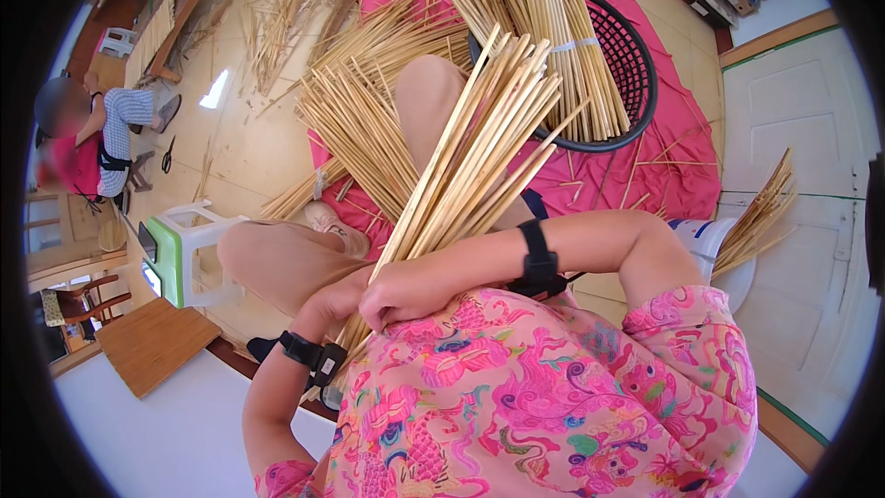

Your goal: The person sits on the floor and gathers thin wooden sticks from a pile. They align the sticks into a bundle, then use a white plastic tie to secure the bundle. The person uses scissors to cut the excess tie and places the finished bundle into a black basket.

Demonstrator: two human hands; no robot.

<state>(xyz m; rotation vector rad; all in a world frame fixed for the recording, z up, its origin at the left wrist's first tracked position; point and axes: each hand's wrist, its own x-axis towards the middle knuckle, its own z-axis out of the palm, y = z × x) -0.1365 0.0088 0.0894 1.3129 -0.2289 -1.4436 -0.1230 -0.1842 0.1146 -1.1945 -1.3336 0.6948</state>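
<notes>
A loose bundle of long straw-coloured stalks (461, 166) slants across my lap, its tips fanned out toward the upper right. My right hand (398, 293) is closed round its lower part, with the forearm crossing in front of my body. Just to the left, my left hand (343, 300) is closed at the same place, partly hidden behind the right one. The lower stalk ends stick out beneath my hands beside the left wrist. Ahead, more stalks (355, 124) lie in a heap on pink cloth (678, 120).
A black basket (636, 65) holds a tied stalk bundle (590, 83). At right, a white bucket (705, 240) holds more stalks. To my left are a green-and-white stool (184, 249), scissors (168, 155) on the floor and another person (115, 138) seated farther off.
</notes>
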